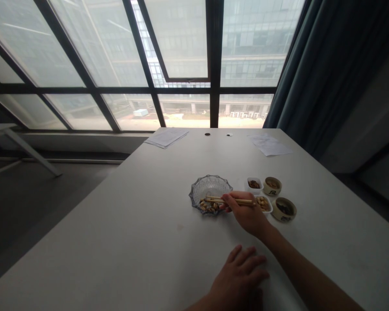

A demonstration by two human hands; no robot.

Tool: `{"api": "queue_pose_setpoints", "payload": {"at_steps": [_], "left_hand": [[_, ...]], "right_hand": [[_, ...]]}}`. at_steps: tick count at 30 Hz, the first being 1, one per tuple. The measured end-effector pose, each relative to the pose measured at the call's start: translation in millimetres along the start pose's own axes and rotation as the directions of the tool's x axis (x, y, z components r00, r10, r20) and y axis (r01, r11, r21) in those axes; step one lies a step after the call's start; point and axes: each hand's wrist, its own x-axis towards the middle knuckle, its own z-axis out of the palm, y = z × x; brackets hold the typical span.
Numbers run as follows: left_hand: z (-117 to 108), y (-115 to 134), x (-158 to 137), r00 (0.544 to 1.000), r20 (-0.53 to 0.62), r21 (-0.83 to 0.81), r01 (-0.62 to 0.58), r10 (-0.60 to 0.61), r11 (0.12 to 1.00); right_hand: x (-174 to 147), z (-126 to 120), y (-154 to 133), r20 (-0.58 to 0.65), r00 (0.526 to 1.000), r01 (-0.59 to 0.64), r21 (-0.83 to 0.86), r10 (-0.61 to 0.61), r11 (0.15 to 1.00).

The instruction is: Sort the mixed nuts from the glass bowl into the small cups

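Observation:
My right hand [246,212] grips a pair of wooden chopsticks [244,201], their tips over the clear glass bowl [210,181] with a scalloped rim. Small brown and yellowish pieces [208,206] lie at the near side of that bowl; whether the tips pinch one is too small to tell. Just beyond my right hand, a white square dish [268,209] of light brown nut-like pieces is partly hidden by the fingers. My left hand [238,276] lies on the white table, fingers spread, holding nothing.
Behind the nut dish are another white dish [249,188] with dark brown pieces and a round beige bowl [277,191]. A second beige bowl [290,216] holds dark pieces. Papers [167,137] and a crumpled sheet [272,144] lie at the table's far end, before the windows.

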Motion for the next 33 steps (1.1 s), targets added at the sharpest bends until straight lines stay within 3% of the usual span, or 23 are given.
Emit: {"api": "queue_pose_setpoints", "payload": {"at_steps": [16, 33], "left_hand": [[-1.7, 1.3, 0.1, 1.000, 0.006, 0.003, -0.003, 0.003, 1.000], [-1.3, 1.4, -0.3, 1.000, 0.001, -0.003, 0.006, -0.006, 1.000]], "right_hand": [[2.5, 7.8, 12.7, -0.035, 0.999, -0.006, 0.026, 0.007, 1.000], [7.4, 15.8, 31.1, -0.159, 0.984, -0.054, 0.143, 0.077, 0.988]]}}
